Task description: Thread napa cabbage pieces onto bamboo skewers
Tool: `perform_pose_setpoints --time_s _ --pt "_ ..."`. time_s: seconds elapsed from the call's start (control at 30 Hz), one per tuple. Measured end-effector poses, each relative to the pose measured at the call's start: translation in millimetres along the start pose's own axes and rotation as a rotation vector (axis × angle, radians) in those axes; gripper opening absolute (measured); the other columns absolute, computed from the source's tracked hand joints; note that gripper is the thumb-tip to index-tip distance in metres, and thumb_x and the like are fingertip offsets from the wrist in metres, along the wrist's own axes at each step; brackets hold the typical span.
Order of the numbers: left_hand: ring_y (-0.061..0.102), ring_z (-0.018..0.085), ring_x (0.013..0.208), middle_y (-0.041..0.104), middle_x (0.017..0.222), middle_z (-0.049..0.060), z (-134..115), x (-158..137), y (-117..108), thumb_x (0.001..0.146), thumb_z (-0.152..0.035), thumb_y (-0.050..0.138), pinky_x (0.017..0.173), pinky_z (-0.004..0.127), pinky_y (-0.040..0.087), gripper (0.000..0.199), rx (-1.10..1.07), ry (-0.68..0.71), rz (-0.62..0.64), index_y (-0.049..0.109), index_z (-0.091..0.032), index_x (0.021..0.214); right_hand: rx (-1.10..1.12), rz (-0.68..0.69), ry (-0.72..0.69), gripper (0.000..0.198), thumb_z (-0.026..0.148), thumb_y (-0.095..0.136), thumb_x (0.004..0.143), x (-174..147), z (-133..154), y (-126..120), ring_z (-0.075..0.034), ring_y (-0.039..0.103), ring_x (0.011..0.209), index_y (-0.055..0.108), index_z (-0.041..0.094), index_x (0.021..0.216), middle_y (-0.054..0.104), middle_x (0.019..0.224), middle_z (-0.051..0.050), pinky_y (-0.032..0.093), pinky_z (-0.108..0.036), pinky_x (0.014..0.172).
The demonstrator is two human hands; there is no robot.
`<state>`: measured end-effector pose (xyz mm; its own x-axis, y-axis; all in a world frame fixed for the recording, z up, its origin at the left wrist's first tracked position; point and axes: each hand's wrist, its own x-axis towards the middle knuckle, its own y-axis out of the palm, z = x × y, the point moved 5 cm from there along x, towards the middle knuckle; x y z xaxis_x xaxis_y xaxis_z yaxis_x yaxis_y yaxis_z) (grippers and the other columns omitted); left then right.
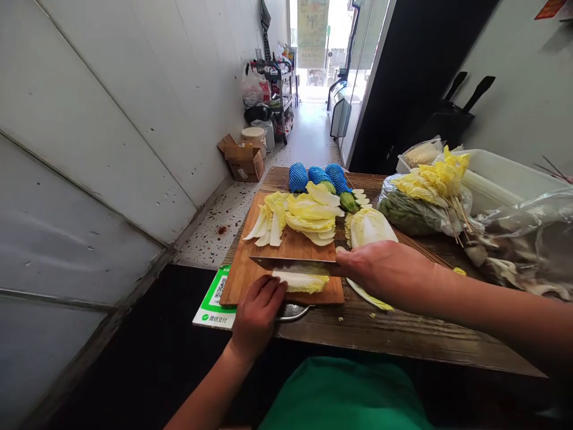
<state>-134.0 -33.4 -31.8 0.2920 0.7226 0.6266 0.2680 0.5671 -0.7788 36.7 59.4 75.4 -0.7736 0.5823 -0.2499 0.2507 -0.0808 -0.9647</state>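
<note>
My right hand (373,269) is closed round the handle of a kitchen knife (286,262), its blade lying lengthwise across the wooden cutting board (239,278). Just in front of the blade lies a napa cabbage leaf (307,282). With bent fingers, my left hand (257,310) holds the leaf's left end against the board. Cut strips of leaf (271,222) and a pile of whole yellow leaves (313,216) sit behind the knife. To the right of the board rests a napa cabbage head (371,227), partly hidden by my right hand.
Blue foam-netted produce (298,178) and a green vegetable (348,203) stand at the table's back. On the right are skewered yellow leaves (434,176), plastic-bagged greens (403,212) and a white tub (496,173). A green-and-white QR card (212,307) sticks out under the board.
</note>
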Motion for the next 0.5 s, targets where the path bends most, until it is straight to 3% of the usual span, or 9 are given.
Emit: perform_pose_setpoints --time_s 0.2,0.5 --pt "0.050 0.028 0.100 0.063 0.101 0.014 1 -2 3 0.086 -0.013 0.043 0.081 0.044 0.050 0.028 -0.028 -0.011 0.024 0.056 -0.011 0.111 0.022 0.070 -0.004 0.017 0.015 0.043 0.089 1 7 -3 -0.025 0.067 0.083 0.058 0.016 0.097 0.069 0.087 -0.008 0.049 -0.029 0.062" --pt "0.049 0.028 0.101 0.063 0.100 0.013 2 -3 3 0.087 -0.014 0.040 0.081 0.043 0.049 0.028 -0.025 -0.027 0.026 0.057 -0.012 0.110 -0.005 0.063 -0.020 0.018 0.015 0.043 0.088 7 14 -13 -0.025 0.068 0.077 0.059 0.016 0.096 0.070 0.081 -0.008 0.050 -0.029 0.056"
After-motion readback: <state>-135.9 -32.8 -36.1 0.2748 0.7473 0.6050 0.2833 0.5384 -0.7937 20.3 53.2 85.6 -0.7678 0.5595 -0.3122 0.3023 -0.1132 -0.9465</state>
